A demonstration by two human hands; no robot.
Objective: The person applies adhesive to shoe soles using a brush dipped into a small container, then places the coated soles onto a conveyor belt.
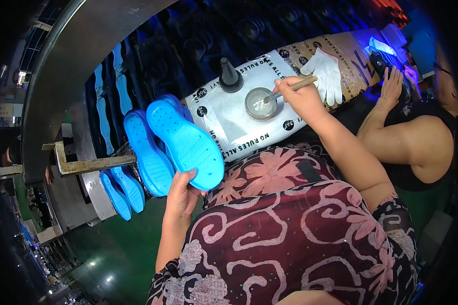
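Observation:
My left hand grips a blue shoe sole by its near end, thumb on the upper face. Right beside it, on the left, is another blue sole; whether my fingers touch that one is hidden. My right hand is closed round a brush with a wooden handle. The brush tip dips into a round, clear dish of pale, cloudy liquid. Just behind the dish stands a dark grey cone-shaped bottle.
Printed plastic sheeting covers the work surface. A white glove lies on cardboard at right. More blue soles sit lower left by a metal bracket. A co-worker's arm reaches in from the right.

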